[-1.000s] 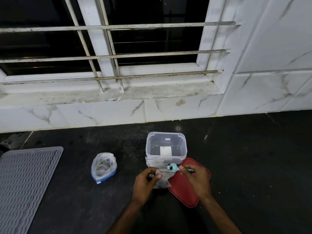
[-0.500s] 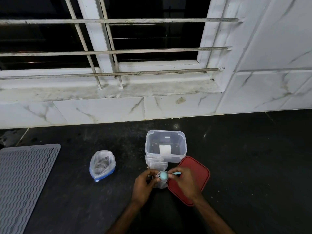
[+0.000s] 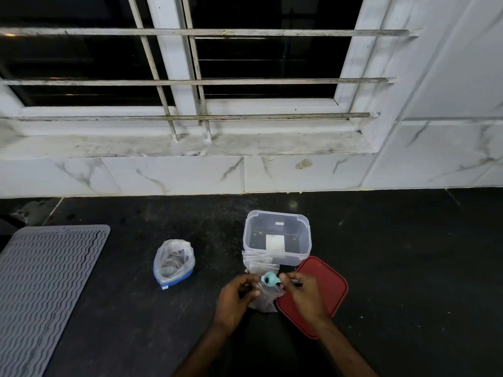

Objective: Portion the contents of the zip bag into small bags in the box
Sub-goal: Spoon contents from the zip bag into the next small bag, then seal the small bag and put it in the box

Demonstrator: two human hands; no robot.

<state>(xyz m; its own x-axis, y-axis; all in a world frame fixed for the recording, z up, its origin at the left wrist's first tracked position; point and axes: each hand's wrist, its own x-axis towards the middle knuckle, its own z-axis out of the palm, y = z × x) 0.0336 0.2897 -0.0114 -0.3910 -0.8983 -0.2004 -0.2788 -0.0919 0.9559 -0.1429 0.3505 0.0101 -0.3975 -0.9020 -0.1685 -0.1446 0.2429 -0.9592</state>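
A clear zip bag (image 3: 174, 262) with a blue bottom strip stands open on the dark counter, dark contents inside. To its right sits a clear lidless plastic box (image 3: 277, 236) with a white label. Several empty small bags (image 3: 258, 262) lean against the box's front. My left hand (image 3: 236, 297) pinches the mouth of one small clear bag (image 3: 265, 297). My right hand (image 3: 302, 293) holds a light-blue scoop (image 3: 270, 278) tipped over that bag's opening. The scoop's handle is hidden in my fingers.
A red lid (image 3: 325, 284) lies flat right of my hands, partly under my right wrist. A grey ribbed mat (image 3: 43, 289) covers the counter's left end. A marble-tiled wall and barred window rise behind the box.
The scoop has tilted down over the small bag's mouth. Both hands have drawn slightly closer together around the bag.
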